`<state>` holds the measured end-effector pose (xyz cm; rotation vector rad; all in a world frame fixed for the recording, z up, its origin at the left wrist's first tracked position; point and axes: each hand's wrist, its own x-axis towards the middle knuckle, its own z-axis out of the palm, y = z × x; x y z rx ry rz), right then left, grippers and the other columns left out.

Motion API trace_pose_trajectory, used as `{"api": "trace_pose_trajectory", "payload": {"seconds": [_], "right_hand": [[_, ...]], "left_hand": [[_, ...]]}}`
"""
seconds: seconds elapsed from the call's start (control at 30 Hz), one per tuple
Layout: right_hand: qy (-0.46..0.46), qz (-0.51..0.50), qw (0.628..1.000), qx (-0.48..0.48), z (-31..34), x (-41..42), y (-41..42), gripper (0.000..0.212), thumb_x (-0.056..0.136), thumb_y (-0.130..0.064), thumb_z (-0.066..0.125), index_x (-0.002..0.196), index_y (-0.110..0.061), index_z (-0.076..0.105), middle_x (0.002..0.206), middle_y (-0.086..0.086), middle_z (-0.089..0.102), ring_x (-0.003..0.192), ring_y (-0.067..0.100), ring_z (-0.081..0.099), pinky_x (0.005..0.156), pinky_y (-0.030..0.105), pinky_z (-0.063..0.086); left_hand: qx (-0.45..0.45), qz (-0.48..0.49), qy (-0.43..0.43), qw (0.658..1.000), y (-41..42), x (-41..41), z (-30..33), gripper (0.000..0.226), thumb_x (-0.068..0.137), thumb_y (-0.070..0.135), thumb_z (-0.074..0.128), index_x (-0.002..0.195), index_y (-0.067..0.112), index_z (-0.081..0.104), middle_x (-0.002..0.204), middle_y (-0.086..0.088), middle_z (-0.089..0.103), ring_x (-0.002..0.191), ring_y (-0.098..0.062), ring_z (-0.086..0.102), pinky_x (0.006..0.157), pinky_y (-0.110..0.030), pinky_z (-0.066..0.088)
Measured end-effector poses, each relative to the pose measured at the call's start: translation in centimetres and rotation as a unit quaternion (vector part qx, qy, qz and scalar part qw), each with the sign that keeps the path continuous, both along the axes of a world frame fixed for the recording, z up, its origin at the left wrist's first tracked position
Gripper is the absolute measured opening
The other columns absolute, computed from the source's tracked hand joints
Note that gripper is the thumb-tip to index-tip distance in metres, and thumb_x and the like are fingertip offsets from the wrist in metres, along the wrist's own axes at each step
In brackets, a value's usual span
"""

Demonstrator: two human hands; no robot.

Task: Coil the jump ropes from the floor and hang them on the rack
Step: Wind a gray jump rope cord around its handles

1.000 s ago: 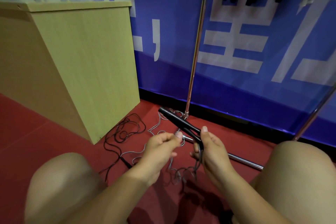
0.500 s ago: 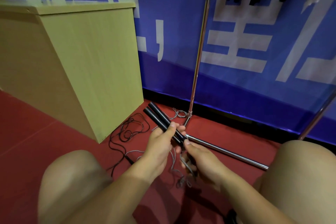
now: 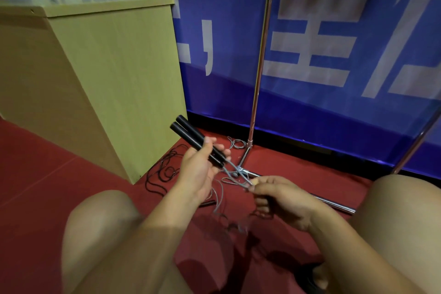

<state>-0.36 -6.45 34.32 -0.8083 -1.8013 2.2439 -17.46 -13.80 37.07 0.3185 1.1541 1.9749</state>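
Left hand point(image 3: 199, 169) grips paired handles point(image 3: 193, 141); right hand point(image 3: 276, 194) pinches grey cord point(image 3: 235, 173). Coiling barely begun; black rope point(image 3: 162, 172) on floor point(image 3: 47, 174) untouched.

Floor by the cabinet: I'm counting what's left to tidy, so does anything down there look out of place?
Yes. A black jump rope lies in a loose tangle on the red floor beside the wooden cabinet, uncoiled. The left hand grips two black handles; the right hand pinches their grey cord.
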Motion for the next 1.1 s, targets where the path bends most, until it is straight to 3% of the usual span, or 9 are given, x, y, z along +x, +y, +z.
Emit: {"api": "trace_pose_trajectory", "payload": {"seconds": [0.17,0.27,0.37,0.43,0.5,0.57,0.67,0.87,1.1], "right_hand": [[-0.081,0.016,0.975,0.204,0.0,1.4,1.4,0.021,0.087,-0.015,0.068,0.069,-0.019,0.059,0.057,-0.003,0.055,0.056,0.013,0.051,0.058,0.029,0.042],[-0.165,0.036,0.931,0.324,-0.4,2.2,2.2,0.018,0.087,-0.024,0.069,0.072,-0.017,0.063,0.064,0.001,0.068,0.059,0.014,0.061,0.064,0.04,0.052],[-0.258,0.031,0.863,0.432,-0.8,2.8,2.9,0.033,0.086,-0.045,0.068,0.074,-0.015,0.064,0.063,-0.003,0.066,0.057,0.006,0.057,0.063,0.032,0.05],[-0.245,-0.02,0.88,0.407,-0.6,2.7,3.1,0.04,0.086,-0.048,0.068,0.067,-0.014,0.061,0.057,-0.004,0.06,0.054,0.009,0.052,0.058,0.028,0.043],[-0.145,-0.102,0.948,0.263,-0.1,2.7,3.2,0.036,0.087,-0.038,0.071,0.063,-0.016,0.054,0.051,-0.001,0.051,0.049,0.014,0.044,0.053,0.026,0.039],[-0.038,-0.156,0.981,0.109,1.2,3.1,3.1,0.03,0.087,-0.027,0.07,0.068,-0.018,0.049,0.05,-0.003,0.038,0.044,0.011,0.029,0.043,0.023,0.028],[0.111,-0.203,0.972,-0.032,3.2,3.9,3.3,0.016,0.08,-0.019,0.064,0.074,-0.017,0.049,0.056,-0.001,0.035,0.043,0.006,0.023,0.04,0.019,0.016],[0.108,-0.298,0.935,0.162,2.5,3.3,2.6,0.013,0.094,-0.004,0.059,0.087,-0.014,0.064,0.064,-0.003,0.058,0.058,0.006,0.048,0.061,0.027,0.036],[0.086,-0.367,0.9,0.22,1.0,2.2,2.8,0.014,0.096,-0.012,0.06,0.084,-0.016,0.065,0.065,-0.006,0.061,0.051,-0.004,0.05,0.061,0.023,0.038]], "left_hand": [[-0.06,0.041,0.055,0.996,0.0,-1.0,-0.1,0.017,0.104,0.019,0.049,0.097,0.007,0.058,0.071,-0.004,0.061,0.061,-0.017,0.066,0.063,-0.032,0.061],[-0.084,0.08,0.078,0.99,0.3,-1.7,-0.4,0.017,0.104,0.022,0.051,0.095,0.01,0.058,0.068,-0.001,0.057,0.054,-0.013,0.061,0.061,-0.032,0.057],[-0.086,0.152,0.076,0.982,0.2,-3.7,0.0,0.015,0.104,0.022,0.051,0.092,0.013,0.055,0.066,0.0,0.055,0.047,-0.009,0.057,0.053,-0.027,0.049],[-0.1,0.182,0.096,0.973,-0.3,-5.1,0.2,0.015,0.104,0.023,0.051,0.094,0.013,0.055,0.067,0.001,0.055,0.048,-0.01,0.056,0.052,-0.026,0.047],[-0.139,0.157,0.173,0.962,-0.7,-5.5,0.1,0.017,0.103,0.023,0.053,0.09,0.012,0.055,0.066,0.0,0.055,0.048,-0.011,0.054,0.048,-0.023,0.046],[-0.202,0.082,0.299,0.929,-1.0,-5.2,-0.4,0.021,0.101,0.023,0.056,0.082,0.014,0.055,0.06,0.001,0.056,0.044,-0.011,0.053,0.045,-0.022,0.042],[-0.279,-0.107,0.434,0.85,-1.5,-3.3,-1.6,0.02,0.097,0.024,0.062,0.079,0.016,0.06,0.055,-0.001,0.06,0.043,-0.012,0.055,0.047,-0.024,0.043],[-0.24,-0.391,0.423,0.781,-2.9,2.2,-1.8,0.016,0.1,0.009,0.05,0.088,0.01,0.06,0.073,-0.004,0.063,0.063,-0.016,0.07,0.05,-0.025,0.054],[-0.233,-0.337,0.406,0.817,-3.1,2.3,-0.9,0.026,0.104,0.035,0.046,0.085,0.02,0.053,0.054,0.002,0.047,0.035,-0.011,0.039,0.037,-0.021,0.031]]}}
